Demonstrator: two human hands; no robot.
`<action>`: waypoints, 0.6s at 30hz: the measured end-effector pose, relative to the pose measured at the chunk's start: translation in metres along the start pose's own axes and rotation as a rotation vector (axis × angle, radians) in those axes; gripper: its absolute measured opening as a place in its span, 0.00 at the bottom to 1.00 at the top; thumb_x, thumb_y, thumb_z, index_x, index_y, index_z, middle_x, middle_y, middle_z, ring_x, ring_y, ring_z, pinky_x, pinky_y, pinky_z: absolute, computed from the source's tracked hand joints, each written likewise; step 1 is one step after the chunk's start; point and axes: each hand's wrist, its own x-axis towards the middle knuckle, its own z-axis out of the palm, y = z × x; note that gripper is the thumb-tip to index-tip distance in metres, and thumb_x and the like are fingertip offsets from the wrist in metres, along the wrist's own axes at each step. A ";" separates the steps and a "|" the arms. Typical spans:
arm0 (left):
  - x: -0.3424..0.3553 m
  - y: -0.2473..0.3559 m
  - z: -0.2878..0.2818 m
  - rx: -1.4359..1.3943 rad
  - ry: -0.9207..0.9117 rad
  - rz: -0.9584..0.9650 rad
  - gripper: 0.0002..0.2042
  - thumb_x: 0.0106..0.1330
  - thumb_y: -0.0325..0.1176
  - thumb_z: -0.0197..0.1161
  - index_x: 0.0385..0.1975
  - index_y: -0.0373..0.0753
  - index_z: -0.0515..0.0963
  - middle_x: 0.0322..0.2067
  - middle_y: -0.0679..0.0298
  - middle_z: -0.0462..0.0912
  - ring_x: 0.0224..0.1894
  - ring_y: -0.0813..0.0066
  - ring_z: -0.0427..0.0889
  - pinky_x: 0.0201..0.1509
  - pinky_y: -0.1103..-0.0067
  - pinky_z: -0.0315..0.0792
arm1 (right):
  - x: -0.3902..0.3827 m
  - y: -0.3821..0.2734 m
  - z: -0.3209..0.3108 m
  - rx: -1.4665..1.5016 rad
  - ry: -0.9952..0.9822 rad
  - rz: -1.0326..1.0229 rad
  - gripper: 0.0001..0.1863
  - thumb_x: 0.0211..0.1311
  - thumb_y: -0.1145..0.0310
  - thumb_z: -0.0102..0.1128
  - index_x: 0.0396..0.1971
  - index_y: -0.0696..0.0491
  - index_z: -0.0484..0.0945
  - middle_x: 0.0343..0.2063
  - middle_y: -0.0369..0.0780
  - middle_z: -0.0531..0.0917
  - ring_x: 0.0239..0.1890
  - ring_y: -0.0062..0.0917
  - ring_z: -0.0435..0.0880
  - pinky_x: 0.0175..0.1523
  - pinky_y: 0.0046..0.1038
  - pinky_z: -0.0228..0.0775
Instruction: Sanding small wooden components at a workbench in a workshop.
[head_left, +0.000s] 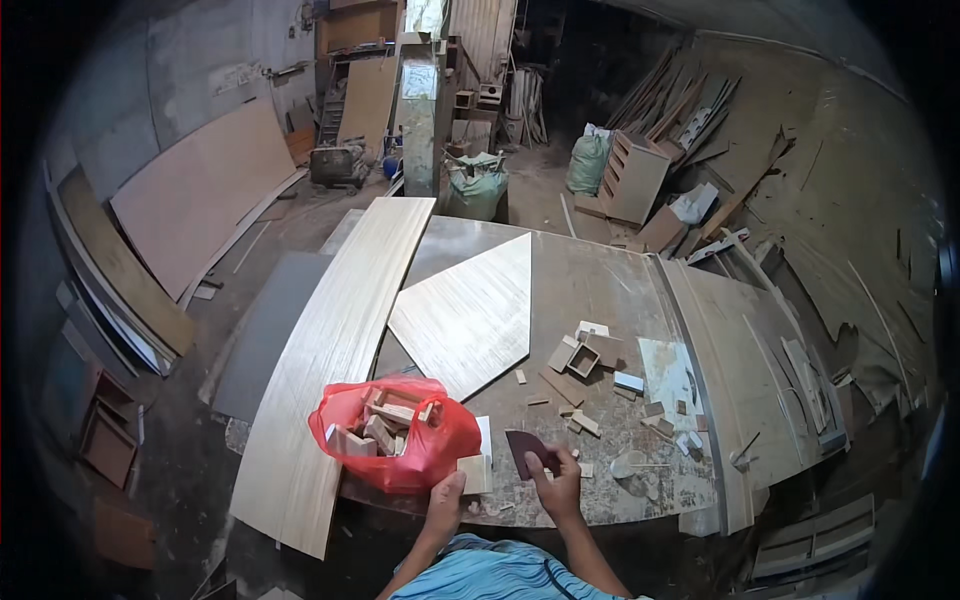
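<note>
My left hand point(446, 500) pinches a small pale wood piece point(477, 475) at the table's near edge, thumb on top. In my right hand point(560, 492) is a dark maroon flat piece that looks like sandpaper point(524, 452), gripped between thumb and fingers and raised just right of the wood piece. Beside my left hand sits a red plastic bag point(445, 455), its mouth open, with several wood offcuts point(385, 425) inside. Behind the wood piece a white piece point(485, 437) lies partly hidden.
A long pale board point(335, 300) lies along the left of the worktable point(590, 270), overhanging its near edge. A five-sided light panel point(470, 315) rests mid-table. Small wood blocks point(585, 422) and a hollow wooden box point(582, 361) lie at right. Sacks point(476, 190) stand beyond.
</note>
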 end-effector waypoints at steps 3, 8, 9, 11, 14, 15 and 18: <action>0.005 0.004 0.000 0.065 -0.029 0.001 0.21 0.80 0.47 0.47 0.44 0.34 0.78 0.28 0.67 0.81 0.24 0.84 0.76 0.29 0.84 0.71 | -0.012 -0.014 0.003 -0.089 -0.138 -0.146 0.11 0.63 0.71 0.70 0.39 0.57 0.78 0.36 0.36 0.81 0.38 0.18 0.82 0.44 0.22 0.75; 0.008 -0.001 0.005 0.063 -0.033 0.024 0.20 0.80 0.47 0.47 0.45 0.35 0.79 0.30 0.69 0.80 0.25 0.85 0.75 0.29 0.85 0.69 | 0.011 0.013 -0.002 0.021 0.004 0.003 0.11 0.64 0.67 0.69 0.39 0.55 0.78 0.33 0.32 0.80 0.35 0.15 0.78 0.42 0.20 0.70; 0.007 -0.001 0.003 0.054 -0.046 0.021 0.21 0.79 0.47 0.47 0.45 0.35 0.79 0.30 0.69 0.80 0.25 0.85 0.75 0.29 0.85 0.69 | 0.018 0.027 -0.006 0.087 0.132 0.002 0.11 0.65 0.67 0.68 0.39 0.55 0.77 0.32 0.32 0.80 0.35 0.14 0.78 0.42 0.19 0.70; 0.008 0.000 -0.001 0.064 -0.039 0.038 0.23 0.79 0.49 0.47 0.51 0.33 0.77 0.33 0.67 0.81 0.29 0.82 0.78 0.31 0.83 0.72 | 0.019 0.036 -0.021 0.154 0.075 0.000 0.10 0.67 0.68 0.67 0.41 0.56 0.77 0.33 0.33 0.82 0.36 0.14 0.79 0.43 0.20 0.71; 0.001 0.002 0.000 0.006 -0.030 0.035 0.22 0.78 0.47 0.51 0.56 0.33 0.74 0.39 0.64 0.82 0.36 0.78 0.82 0.35 0.82 0.77 | -0.001 0.012 -0.021 0.199 -0.058 0.047 0.11 0.67 0.68 0.67 0.42 0.55 0.77 0.34 0.33 0.82 0.37 0.14 0.79 0.44 0.19 0.72; 0.004 0.002 0.004 0.026 -0.018 0.058 0.20 0.77 0.45 0.53 0.57 0.34 0.74 0.40 0.63 0.83 0.37 0.78 0.83 0.36 0.81 0.78 | -0.002 0.006 -0.019 0.225 -0.103 0.080 0.11 0.66 0.68 0.67 0.42 0.55 0.76 0.34 0.32 0.82 0.37 0.13 0.78 0.44 0.19 0.72; 0.006 -0.006 0.000 0.143 -0.009 0.075 0.19 0.73 0.39 0.61 0.57 0.34 0.73 0.42 0.61 0.84 0.41 0.77 0.84 0.39 0.80 0.80 | -0.001 0.001 -0.010 0.358 -0.040 0.075 0.10 0.66 0.70 0.67 0.42 0.54 0.76 0.35 0.32 0.82 0.37 0.12 0.78 0.43 0.17 0.70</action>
